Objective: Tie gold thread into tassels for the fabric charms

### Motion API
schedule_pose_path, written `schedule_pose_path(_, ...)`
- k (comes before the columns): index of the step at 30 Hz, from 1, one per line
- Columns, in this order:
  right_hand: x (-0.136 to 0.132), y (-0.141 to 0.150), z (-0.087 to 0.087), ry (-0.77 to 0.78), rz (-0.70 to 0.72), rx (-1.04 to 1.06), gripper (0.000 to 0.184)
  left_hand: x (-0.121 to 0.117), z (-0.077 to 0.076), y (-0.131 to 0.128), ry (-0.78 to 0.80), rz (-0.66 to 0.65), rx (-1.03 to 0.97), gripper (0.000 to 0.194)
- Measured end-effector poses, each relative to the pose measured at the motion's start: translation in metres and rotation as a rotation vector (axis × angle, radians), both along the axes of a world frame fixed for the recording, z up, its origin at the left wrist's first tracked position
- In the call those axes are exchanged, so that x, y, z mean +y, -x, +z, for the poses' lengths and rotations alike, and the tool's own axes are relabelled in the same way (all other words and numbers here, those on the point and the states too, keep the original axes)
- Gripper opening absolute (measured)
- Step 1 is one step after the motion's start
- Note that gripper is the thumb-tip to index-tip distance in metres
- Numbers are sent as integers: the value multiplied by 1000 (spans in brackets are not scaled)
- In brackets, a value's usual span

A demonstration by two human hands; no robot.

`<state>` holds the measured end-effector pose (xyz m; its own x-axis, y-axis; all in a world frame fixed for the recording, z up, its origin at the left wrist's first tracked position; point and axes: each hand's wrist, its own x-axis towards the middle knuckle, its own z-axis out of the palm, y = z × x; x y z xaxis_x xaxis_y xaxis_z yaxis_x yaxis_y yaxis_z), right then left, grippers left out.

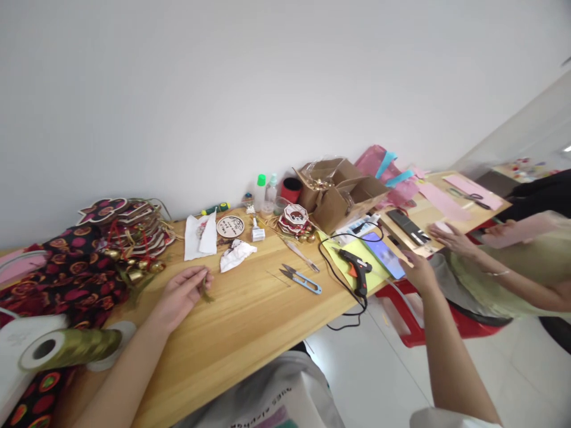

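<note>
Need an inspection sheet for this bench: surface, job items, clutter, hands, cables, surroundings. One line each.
Surface: wooden table, set along a white wall.
Job items: olive strand at the left fingertips; olive thread spool at near left.
Clutter: crumpled tissue, blue-handled snips, glue gun on a yellow sheet.
Hands: left hand pinches the strand; right hand near the phone, grip unclear.
Cables: black cord loops by the glue gun, hanging below the table edge.
Surroundings: co-worker's hand at right; red stool beyond the table's near edge.
</note>
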<state>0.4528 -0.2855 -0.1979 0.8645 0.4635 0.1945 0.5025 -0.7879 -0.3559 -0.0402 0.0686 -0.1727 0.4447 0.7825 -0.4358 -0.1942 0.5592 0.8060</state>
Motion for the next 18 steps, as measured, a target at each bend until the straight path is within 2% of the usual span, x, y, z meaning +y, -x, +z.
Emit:
schedule_pose_path(3,-13,3,-6,22,-99,100,31,1,-1,0,2,4,-5,19)
schedule_pose_path(6,-18,5,-10,26,-140,167,32,2,-2,0,3,10,-6,21)
schedule_pose_path(11,-15,2,-10,26,-138,203,32,2,-1,-1,0,18,-12,24)
schedule_pose_path(18,-11,-1,-7,8,-104,207,32,2,-1,-1,0,16,0,18)
